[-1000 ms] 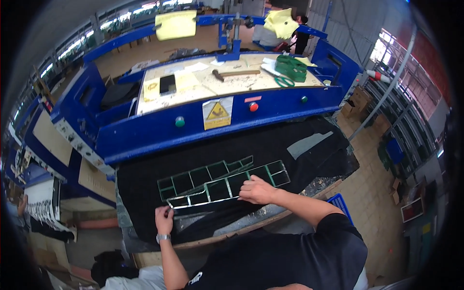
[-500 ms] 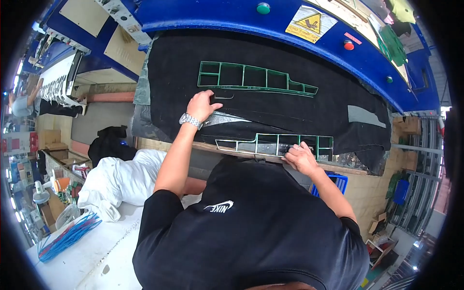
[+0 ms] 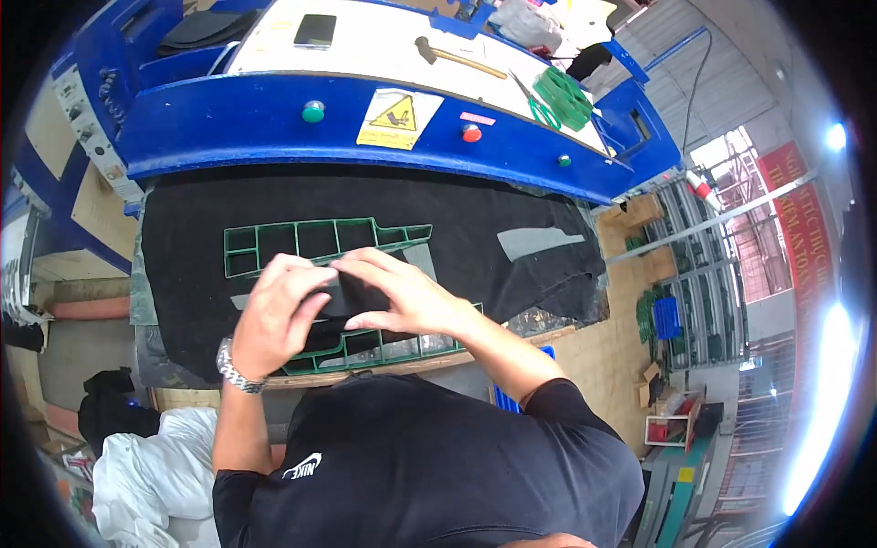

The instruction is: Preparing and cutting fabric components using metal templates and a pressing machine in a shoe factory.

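Both hands meet over the middle of a wide sheet of black fabric-like material [image 3: 539,274] spread on the counter [image 3: 402,367] in front of a large blue machine [image 3: 228,123]. Between them is a small flat black piece [image 3: 343,297], held just above the sheet: the left hand [image 3: 274,315] has its fingers [image 3: 297,274] curled and pressed against the piece's left end, while the right hand [image 3: 406,292] pinches the right end, with its fingers [image 3: 365,265] stretched along the top edge and the thumb underneath. A metal wristwatch [image 3: 236,370] sits on the left wrist. Just beyond the hands, a green metal frame of open rectangular cells [image 3: 301,239] lies flat on the black sheet, and a second green cell frame [image 3: 384,347] lies near the counter's front edge, partly hidden under the hands and forearms. To the right, a pale grey cut-out patch [image 3: 539,240] shows in the sheet. On the machine's blue front panel are a green round button [image 3: 313,111], a yellow triangular warning label [image 3: 397,117] and a red round button [image 3: 471,132]. On its pale top surface rest a dark phone-like slab [image 3: 316,29], a hammer with a wooden handle [image 3: 457,57] and a stack of green frames [image 3: 565,96]. At lower left, white bundled cloth [image 3: 146,475] lies beside the person's black short-sleeved shirt [image 3: 438,475].
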`<state>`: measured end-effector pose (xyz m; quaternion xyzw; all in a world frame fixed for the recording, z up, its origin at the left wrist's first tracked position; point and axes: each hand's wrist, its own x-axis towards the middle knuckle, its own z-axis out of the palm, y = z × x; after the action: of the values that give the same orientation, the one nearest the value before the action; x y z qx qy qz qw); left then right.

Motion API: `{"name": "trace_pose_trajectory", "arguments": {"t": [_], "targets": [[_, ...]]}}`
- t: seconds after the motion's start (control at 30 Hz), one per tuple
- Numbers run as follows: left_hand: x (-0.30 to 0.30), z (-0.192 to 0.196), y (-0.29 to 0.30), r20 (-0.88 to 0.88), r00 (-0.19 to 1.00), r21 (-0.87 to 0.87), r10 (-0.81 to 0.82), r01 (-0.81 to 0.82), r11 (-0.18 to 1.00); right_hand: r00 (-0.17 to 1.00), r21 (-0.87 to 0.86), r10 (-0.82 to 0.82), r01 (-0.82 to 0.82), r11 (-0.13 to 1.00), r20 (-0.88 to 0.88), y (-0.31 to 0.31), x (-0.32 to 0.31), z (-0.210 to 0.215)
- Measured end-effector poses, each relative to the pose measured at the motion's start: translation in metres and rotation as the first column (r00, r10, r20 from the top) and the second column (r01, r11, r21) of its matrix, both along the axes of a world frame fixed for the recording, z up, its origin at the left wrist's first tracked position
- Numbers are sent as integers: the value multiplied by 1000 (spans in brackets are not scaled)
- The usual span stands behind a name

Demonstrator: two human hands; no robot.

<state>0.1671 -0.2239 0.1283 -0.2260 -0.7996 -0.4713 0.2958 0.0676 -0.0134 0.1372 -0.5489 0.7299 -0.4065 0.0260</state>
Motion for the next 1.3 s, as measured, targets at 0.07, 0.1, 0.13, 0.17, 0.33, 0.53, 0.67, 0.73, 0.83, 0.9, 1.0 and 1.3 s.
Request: {"name": "trace_pose_trajectory", "arguments": {"t": [0.07,0.1,0.13,0.17,0.33,0.53,0.67,0.73,0.83,0.9,1.0,1.3], "targets": [[-6,2,9,-50,999,72,21,-18,997,975,117,204,-214,970,85,-13,-16,22],[-8,-6,12,-49,996,181,79,-69,981,962,143,267,-257,956,-54,-20,-24,26],[-9,-18,16,-41,990,290,136,-119,950,963,61,234,-228,972,-134,-29,-23,31],[-9,-25,21,-7,998,483,56,-46,874,965,42,206,-202,978,-164,-34,-24,35],[13,-53,26,506,859,438,-78,-178,881,949,-58,129,-151,987,-289,-66,-16,75],[66,-118,-3,702,711,380,-37,-330,864,998,-219,47,-53,974,-34,-130,-32,91],[138,-134,-27,716,696,519,-60,-472,713,982,-199,114,-83,976,152,-175,-62,57],[175,-152,-37,738,674,519,-18,-552,653,980,-62,30,-18,998,197,-198,-65,40],[209,-167,-56,776,620,438,113,-659,611,968,1,66,-69,998,242,-227,-71,20],[228,-172,-62,786,597,435,162,-720,541,966,44,82,-96,994,244,-252,-82,0],[250,-193,-59,780,601,526,175,-781,336,956,82,104,-131,988,275,-304,-95,-32],[278,-215,-61,928,313,325,202,-945,-28,995,427,-83,100,899,-58,-306,-137,-143]]}}
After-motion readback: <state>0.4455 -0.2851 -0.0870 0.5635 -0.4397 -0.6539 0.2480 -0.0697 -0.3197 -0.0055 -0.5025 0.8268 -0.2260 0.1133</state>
